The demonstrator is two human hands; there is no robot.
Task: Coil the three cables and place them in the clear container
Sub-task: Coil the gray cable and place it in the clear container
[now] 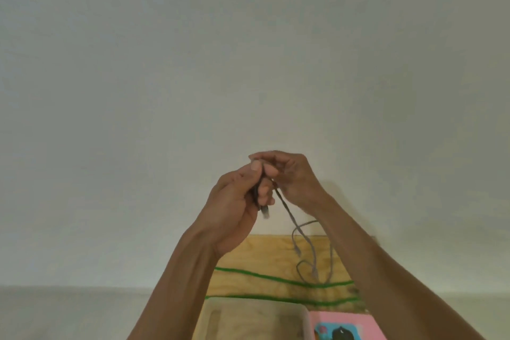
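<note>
While both hands pinch the grey cable (287, 208) aloft, left hand (234, 201), right hand (292, 176), slack trailing onto table (265, 254)

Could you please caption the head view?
Both hands raised, coiling a grey cable above the clear container.

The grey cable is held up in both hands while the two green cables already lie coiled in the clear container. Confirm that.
Not quite. The head view shows both green cables lying stretched across the wooden board, not coiled in the clear container. The left hand and right hand do hold the grey cable.
</note>
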